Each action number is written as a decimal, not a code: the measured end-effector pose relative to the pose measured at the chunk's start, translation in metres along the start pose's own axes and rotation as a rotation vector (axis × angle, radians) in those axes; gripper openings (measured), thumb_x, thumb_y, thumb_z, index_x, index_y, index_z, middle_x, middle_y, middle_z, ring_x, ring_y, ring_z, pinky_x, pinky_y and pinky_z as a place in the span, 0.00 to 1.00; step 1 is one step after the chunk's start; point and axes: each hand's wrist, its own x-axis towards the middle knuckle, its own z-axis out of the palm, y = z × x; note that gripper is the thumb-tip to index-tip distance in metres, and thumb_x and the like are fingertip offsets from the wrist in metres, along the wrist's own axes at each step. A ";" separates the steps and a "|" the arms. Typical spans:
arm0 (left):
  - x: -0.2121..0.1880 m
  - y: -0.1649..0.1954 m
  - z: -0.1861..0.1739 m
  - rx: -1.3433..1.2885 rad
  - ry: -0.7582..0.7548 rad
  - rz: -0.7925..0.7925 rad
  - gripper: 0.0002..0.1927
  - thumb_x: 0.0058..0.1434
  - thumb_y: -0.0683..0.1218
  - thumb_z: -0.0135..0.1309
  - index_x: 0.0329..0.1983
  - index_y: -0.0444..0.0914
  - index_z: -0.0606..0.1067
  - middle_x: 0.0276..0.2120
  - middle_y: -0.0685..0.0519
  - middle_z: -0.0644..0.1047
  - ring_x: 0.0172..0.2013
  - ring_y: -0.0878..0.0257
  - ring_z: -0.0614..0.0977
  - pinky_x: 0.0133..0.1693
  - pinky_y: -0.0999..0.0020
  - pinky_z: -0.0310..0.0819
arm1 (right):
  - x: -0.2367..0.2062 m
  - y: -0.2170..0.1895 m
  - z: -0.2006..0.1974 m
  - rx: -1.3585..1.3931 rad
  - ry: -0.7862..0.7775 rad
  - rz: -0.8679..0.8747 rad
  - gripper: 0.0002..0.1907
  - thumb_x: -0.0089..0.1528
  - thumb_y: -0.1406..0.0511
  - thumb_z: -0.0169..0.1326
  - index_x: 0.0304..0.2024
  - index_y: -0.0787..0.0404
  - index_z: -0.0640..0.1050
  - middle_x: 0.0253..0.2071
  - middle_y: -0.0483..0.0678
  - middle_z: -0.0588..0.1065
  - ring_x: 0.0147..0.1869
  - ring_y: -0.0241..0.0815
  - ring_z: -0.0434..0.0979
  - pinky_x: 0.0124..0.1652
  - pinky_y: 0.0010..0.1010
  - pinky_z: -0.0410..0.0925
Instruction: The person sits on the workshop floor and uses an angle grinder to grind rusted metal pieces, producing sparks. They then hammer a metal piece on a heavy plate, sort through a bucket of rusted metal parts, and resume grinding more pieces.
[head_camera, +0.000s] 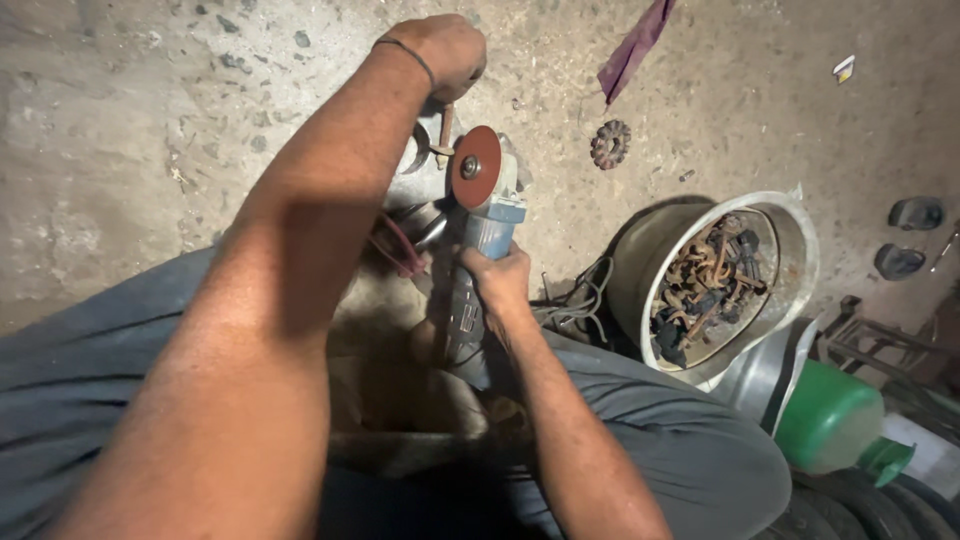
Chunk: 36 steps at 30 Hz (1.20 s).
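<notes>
Grinding looks to be the step in hand: a small rusty metal rod (446, 125) stands against the reddish disc (476, 166) of an angle grinder (487, 232), low over the dusty concrete floor (120, 120) in front of the person's knees. The left hand (448, 52) reaches forward with its fingers curled shut around the top of the rod, holding it upright beside the disc; whether rod and disc actually touch cannot be told. The right hand (497, 283) is clamped around the blue-grey body of the grinder, fingers wrapped tight, the disc facing up toward the camera. Under the rod sits a grey metal part (415, 180), partly hidden by the forearm, with red wires (400, 250) just beside it.

As a judgement, the next move calls for a steady grip on both pieces and light, even pressure of the rod against the disc edge, keeping the fingers well back.

Farther out, a rusty gear wheel (610, 144) lies on the floor, a white bucket (800, 240) holds tangled rusty clips and dark parts, and a green plastic can (835, 420) lies to the right.
</notes>
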 end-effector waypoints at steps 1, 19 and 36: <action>0.001 0.001 -0.001 -0.004 -0.004 0.005 0.11 0.52 0.37 0.61 0.38 0.40 0.85 0.40 0.44 0.83 0.42 0.47 0.85 0.43 0.54 0.80 | 0.000 0.000 0.000 -0.012 0.001 -0.009 0.16 0.52 0.70 0.65 0.41 0.73 0.79 0.32 0.52 0.80 0.29 0.39 0.78 0.30 0.32 0.72; 0.005 -0.004 0.009 -0.050 -0.057 -0.045 0.12 0.51 0.32 0.61 0.36 0.38 0.84 0.35 0.46 0.84 0.36 0.52 0.87 0.36 0.56 0.81 | -0.002 0.001 0.006 -0.021 0.000 -0.013 0.14 0.53 0.71 0.63 0.40 0.73 0.80 0.32 0.52 0.80 0.29 0.39 0.78 0.29 0.31 0.71; 0.000 -0.002 0.008 0.030 0.012 0.008 0.16 0.44 0.31 0.68 0.36 0.37 0.85 0.36 0.44 0.84 0.38 0.51 0.86 0.38 0.56 0.81 | 0.005 0.015 0.008 -0.089 -0.007 -0.043 0.15 0.54 0.69 0.66 0.40 0.73 0.80 0.33 0.51 0.81 0.30 0.37 0.78 0.31 0.30 0.72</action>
